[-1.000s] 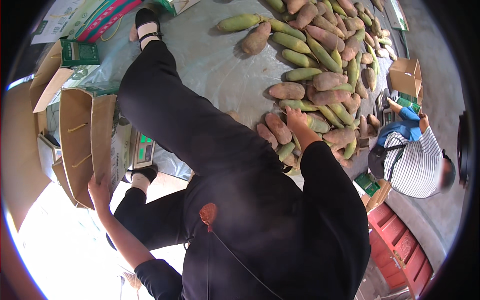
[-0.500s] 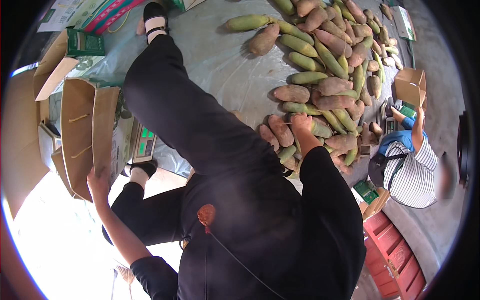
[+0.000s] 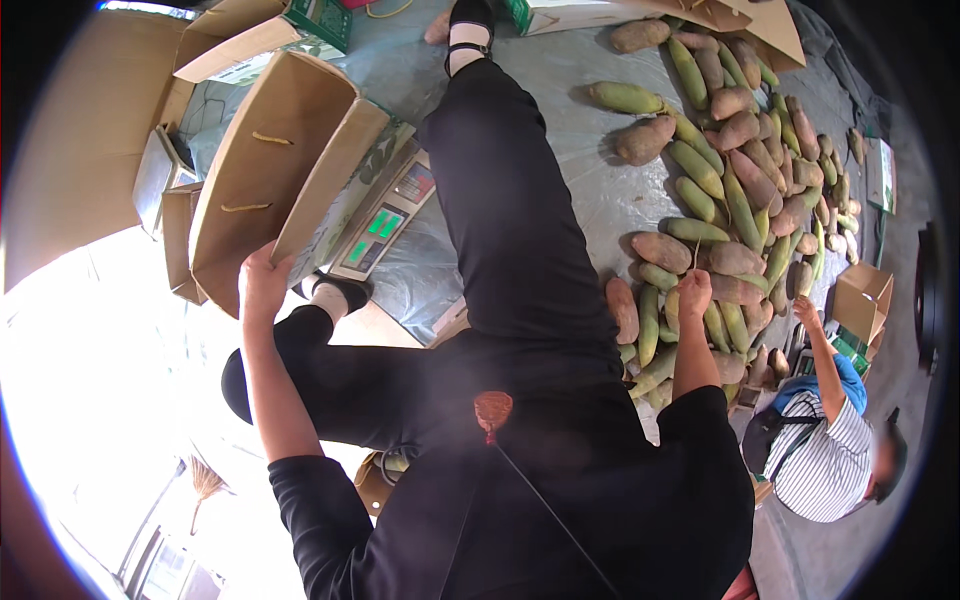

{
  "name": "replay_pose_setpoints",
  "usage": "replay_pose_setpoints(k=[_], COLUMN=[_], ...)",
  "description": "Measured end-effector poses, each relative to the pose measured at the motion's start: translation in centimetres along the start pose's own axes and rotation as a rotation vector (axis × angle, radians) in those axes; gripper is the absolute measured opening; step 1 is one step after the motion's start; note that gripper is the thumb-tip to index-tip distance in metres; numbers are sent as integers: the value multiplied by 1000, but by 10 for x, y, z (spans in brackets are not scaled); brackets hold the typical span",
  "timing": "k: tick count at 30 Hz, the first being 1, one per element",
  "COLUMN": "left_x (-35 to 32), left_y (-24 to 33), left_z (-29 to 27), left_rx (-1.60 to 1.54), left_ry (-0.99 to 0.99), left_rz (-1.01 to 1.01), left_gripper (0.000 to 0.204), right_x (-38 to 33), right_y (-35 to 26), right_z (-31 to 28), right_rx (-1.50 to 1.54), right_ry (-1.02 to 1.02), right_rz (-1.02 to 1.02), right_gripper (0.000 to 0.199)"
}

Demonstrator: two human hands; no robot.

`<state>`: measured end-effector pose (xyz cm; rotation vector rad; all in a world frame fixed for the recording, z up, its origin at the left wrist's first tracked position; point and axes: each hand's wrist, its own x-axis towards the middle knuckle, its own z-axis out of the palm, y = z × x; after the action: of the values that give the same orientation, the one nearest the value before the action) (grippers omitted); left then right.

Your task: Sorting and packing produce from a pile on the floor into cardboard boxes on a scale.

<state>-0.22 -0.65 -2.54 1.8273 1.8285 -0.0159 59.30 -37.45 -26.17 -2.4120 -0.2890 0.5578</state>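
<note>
Left hand raised on a bare forearm, fingers curled shut around what it grips. Right hand stretched forward on a straight bare arm, palm down, fingers bent; whether it grips anything cannot be told. Both upper arms in black sleeves.

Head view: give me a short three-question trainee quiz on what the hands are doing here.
1. True or false: the left hand grips the edge of a cardboard box.
2. What does the right hand reach into?
A. a pile of fruit
B. a bucket of water
C. a stack of plates
3. Fill in: between the box and the outstretched leg, a ____ with green displays lies on the tarp.

Key: 1 true; 2 A; 3 scale.
</note>
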Motion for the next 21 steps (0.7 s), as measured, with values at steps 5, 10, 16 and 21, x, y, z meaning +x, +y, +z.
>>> replay_pose_setpoints(k=[5, 10, 16, 21], left_x=[-7, -9, -9, -10], left_y=[7, -6, 7, 3], left_z=[-6, -3, -6, -9], left_rx=[43, 126, 112, 102], left_ry=[6, 20, 18, 9], left_rz=[-13, -8, 13, 9], left_gripper=[30, 30, 29, 27], right_x=[-1, -7, -62, -121], right_y=[-71, -163, -358, -512], right_z=[1, -3, 13, 33], right_rx=[267, 481, 539, 719], right_ry=[27, -75, -326, -567], right_rz=[-2, -126, -560, -983], right_gripper=[6, 7, 9, 14])
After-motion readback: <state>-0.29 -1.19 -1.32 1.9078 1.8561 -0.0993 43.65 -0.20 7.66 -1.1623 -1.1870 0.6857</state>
